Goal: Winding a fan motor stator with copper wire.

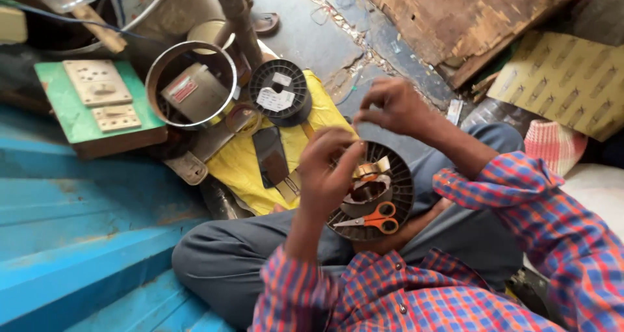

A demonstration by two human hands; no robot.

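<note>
A black round spool flange (402,176) rests on my lap. On it lie a small motor stator with copper winding (369,184) and orange-handled scissors (377,219). My left hand (327,169) reaches over the stator's left side, fingers curled against it. My right hand (390,104) is raised just above and behind it, with its fingertips pinched together close to my left thumb. Nothing can be made out between the pinched fingertips. I sit cross-legged in grey trousers and a red and blue checked shirt.
A yellow cloth (247,166) lies ahead of my knees with a dark flat plate (270,155) on it. Beyond stand a black wire spool (279,91), a metal ring housing (192,85) and a green board with switch plates (97,98). Blue corrugated sheet (78,228) lies left, cardboard (565,78) right.
</note>
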